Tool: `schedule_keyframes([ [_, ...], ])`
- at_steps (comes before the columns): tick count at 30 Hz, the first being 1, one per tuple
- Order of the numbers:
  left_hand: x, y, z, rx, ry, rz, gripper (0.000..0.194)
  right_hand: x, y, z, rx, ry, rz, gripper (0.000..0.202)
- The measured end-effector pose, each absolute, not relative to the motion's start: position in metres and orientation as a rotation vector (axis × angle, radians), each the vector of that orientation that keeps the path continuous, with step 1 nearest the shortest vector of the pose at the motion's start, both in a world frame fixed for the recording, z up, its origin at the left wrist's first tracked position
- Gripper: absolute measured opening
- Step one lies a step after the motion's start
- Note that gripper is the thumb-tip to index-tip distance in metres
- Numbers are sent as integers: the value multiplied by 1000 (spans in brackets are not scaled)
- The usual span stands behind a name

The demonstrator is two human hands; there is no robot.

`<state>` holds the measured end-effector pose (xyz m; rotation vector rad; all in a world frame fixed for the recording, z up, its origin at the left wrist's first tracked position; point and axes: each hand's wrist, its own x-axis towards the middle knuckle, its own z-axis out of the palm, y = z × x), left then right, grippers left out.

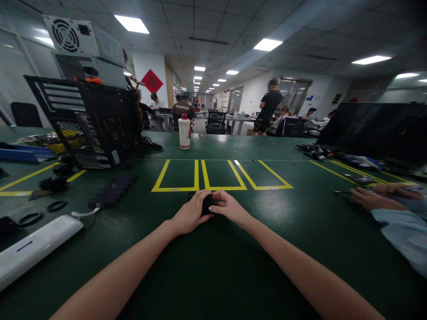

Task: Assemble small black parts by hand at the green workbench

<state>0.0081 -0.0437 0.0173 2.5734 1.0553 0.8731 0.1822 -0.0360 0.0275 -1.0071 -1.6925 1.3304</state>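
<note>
Both hands meet at the middle of the green table [213, 262], around a small black object [207, 204]. My left hand [192, 210] covers its left side with bent fingers, the thumb below. From the right, my right hand [230, 207] pinches the same object with thumb and fingers. Most of it is hidden by the hands, so its kind cannot be told. A dark edge shows just behind my left fingers. Three frames of yellow tape [176, 189] lie on the table right beyond the hands.
At left stand an open black computer case [96, 120] with power supplies [75, 38] on top, and a white power bank-like box [40, 249]. A white bottle [184, 133] stands behind. At right are a co-worker's hands [367, 198], cables [313, 151] and a dark monitor [370, 126].
</note>
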Motion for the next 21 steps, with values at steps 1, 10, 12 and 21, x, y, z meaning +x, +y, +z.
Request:
schedule_keyframes([
  [1, 8, -44, 18, 2576, 1055, 875, 64, 182, -37, 28, -1003, -1704, 1315, 38],
  [10, 9, -43, 17, 2566, 1037, 900, 64, 178, -33, 24, -1050, -1643, 1276, 33],
  [12, 9, -43, 16, 2560, 1054, 890, 64, 178, -33, 25, -1053, -1646, 1303, 34],
  [21, 7, -45, 22, 2562, 1056, 850, 64, 178, -41, 33, -980, -1595, 1369, 31],
])
